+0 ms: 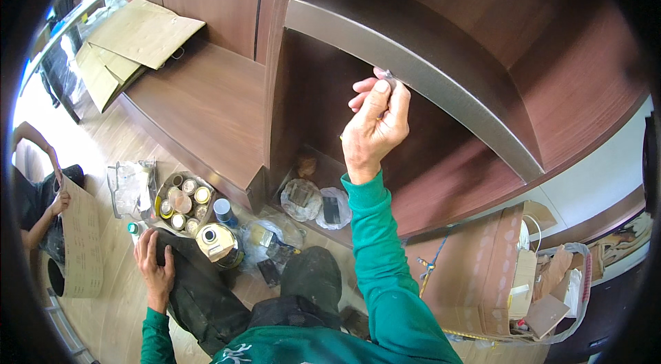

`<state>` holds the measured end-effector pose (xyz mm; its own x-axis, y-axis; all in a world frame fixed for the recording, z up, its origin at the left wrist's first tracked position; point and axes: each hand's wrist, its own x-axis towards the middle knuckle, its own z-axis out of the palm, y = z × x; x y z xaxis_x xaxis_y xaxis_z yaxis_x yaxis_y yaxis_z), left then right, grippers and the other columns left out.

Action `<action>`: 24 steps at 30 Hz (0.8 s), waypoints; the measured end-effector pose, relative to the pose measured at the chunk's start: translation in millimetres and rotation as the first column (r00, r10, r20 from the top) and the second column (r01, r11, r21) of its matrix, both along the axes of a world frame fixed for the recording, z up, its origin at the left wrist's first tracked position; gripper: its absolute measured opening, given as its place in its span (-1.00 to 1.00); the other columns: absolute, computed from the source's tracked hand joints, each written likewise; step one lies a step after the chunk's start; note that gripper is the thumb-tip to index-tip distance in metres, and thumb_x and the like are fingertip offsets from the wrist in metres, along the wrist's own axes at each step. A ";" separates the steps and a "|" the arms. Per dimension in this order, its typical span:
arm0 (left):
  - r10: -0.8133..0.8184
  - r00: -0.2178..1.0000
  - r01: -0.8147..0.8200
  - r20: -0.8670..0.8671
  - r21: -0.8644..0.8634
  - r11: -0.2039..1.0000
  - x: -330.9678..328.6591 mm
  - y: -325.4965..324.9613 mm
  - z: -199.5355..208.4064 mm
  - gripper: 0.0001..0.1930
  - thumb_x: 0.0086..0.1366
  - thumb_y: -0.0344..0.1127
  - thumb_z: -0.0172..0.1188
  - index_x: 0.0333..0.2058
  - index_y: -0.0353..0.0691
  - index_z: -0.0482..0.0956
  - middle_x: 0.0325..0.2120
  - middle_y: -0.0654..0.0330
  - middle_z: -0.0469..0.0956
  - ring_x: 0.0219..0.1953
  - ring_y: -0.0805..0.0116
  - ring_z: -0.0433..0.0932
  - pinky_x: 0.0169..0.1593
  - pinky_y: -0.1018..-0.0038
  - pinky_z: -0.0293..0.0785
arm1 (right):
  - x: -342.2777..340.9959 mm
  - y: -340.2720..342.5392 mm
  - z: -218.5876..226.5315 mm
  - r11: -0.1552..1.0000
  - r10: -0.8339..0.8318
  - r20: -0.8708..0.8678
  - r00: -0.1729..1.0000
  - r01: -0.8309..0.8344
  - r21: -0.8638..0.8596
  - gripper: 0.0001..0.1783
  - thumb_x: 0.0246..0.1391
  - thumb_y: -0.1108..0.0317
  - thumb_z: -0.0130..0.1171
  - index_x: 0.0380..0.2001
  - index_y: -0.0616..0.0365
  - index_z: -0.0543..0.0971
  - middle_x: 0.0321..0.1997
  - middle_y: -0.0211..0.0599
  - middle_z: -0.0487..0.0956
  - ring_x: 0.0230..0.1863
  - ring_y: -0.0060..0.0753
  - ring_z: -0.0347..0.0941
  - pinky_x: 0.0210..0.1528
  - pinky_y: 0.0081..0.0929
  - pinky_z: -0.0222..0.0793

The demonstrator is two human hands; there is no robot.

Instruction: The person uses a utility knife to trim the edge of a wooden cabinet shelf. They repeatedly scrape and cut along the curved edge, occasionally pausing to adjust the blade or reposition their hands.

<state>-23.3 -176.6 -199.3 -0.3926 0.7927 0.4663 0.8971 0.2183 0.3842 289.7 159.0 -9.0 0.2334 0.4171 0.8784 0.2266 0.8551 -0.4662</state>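
My right hand (375, 123) is raised to the front edge of a dark brown shelf (413, 58). Thumb and index finger pinch a small greyish piece against the underside of that edge; it is too small to name. The other fingers are curled loosely. Flat on my left knee rests my left hand (155, 269), its fingers stretched out and holding nothing. Beside it stands a bottle with a green cap (134, 228). A large round can (217, 240) with a stained top stands between my legs, near a blue-grey can (224, 211).
A tray of small tins (182, 202) sits on the floor. Two plastic bags (313, 204) lie in the lower compartment. Cardboard sheets (138, 37) lie on the low bench (206, 102). At right is a box of scraps (544, 288). Another person (48, 206) holds a board at left.
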 end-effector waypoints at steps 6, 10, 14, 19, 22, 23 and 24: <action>-0.006 1.000 0.006 0.005 0.006 1.000 1.0 2.2 1.5 -0.53 0.23 -0.44 0.27 0.13 -0.31 0.53 0.15 -0.06 0.50 0.25 -0.11 0.40 0.36 0.07 0.20 | -2.8 1.9 -0.8 1.000 0.007 -0.023 1.000 -0.007 0.012 -0.80 0.42 0.44 0.00 -0.06 0.34 0.55 -0.36 -0.21 0.66 -0.48 -0.53 0.56 -0.48 -0.56 0.46; 0.002 1.000 -0.002 0.012 0.005 1.000 2.2 2.6 2.9 -0.53 0.22 -0.44 0.27 0.13 -0.31 0.53 0.14 -0.06 0.50 0.24 -0.10 0.40 0.36 0.06 0.20 | -9.1 5.2 0.1 1.000 0.015 0.039 0.999 -0.015 0.012 -0.76 0.47 0.36 -0.03 -0.06 0.27 0.57 -0.40 -0.33 0.63 -0.54 -0.70 0.43 -0.48 -0.68 0.40; 0.010 1.000 -0.010 0.000 0.009 1.000 3.7 2.9 3.8 -0.53 0.21 -0.44 0.28 0.13 -0.31 0.53 0.14 -0.05 0.50 0.24 -0.10 0.41 0.36 0.07 0.20 | -15.0 7.7 0.4 0.999 0.031 -0.031 0.999 -0.030 0.045 -0.78 0.46 0.38 -0.02 -0.06 0.28 0.57 -0.41 -0.33 0.63 -0.55 -0.69 0.42 -0.47 -0.68 0.40; 0.000 1.000 0.000 -0.007 0.016 1.000 4.5 3.3 4.6 -0.53 0.21 -0.44 0.28 0.12 -0.31 0.53 0.14 -0.05 0.50 0.24 -0.09 0.41 0.36 0.07 0.20 | -24.0 11.5 1.7 0.999 0.022 0.080 0.997 -0.025 0.029 -0.76 0.47 0.36 -0.03 -0.08 0.29 0.57 -0.40 -0.33 0.64 -0.55 -0.68 0.44 -0.48 -0.67 0.41; 0.006 1.000 -0.006 -0.012 0.010 1.000 4.1 3.3 4.4 -0.53 0.20 -0.44 0.28 0.12 -0.31 0.53 0.14 -0.05 0.50 0.24 -0.09 0.41 0.36 0.07 0.21 | -29.4 9.7 0.6 0.999 0.033 -0.008 0.999 -0.033 0.032 -0.76 0.47 0.36 -0.02 -0.07 0.29 0.57 -0.40 -0.32 0.64 -0.55 -0.67 0.44 -0.48 -0.66 0.41; 0.008 1.000 -0.008 -0.013 0.006 1.000 3.8 2.8 4.5 -0.53 0.20 -0.44 0.28 0.12 -0.31 0.53 0.14 -0.05 0.50 0.24 -0.09 0.41 0.36 0.07 0.21 | -30.6 10.0 0.9 0.998 0.027 -0.032 0.999 -0.025 0.054 -0.76 0.46 0.37 -0.02 -0.07 0.30 0.57 -0.40 -0.32 0.64 -0.55 -0.67 0.44 -0.48 -0.66 0.40; 0.007 1.000 -0.007 -0.010 0.007 1.000 3.2 2.6 4.5 -0.53 0.20 -0.44 0.28 0.12 -0.31 0.53 0.14 -0.05 0.50 0.24 -0.09 0.41 0.36 0.07 0.21 | -32.3 9.8 0.9 1.000 0.028 -0.005 1.000 -0.028 0.013 -0.78 0.44 0.41 0.00 -0.07 0.32 0.56 -0.37 -0.26 0.65 -0.50 -0.58 0.50 -0.44 -0.58 0.45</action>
<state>-20.1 -174.0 -194.8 -0.3934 0.7867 0.4757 0.8993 0.2219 0.3768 257.4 168.8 -8.1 0.2262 0.4123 0.8825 0.2005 0.8669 -0.4564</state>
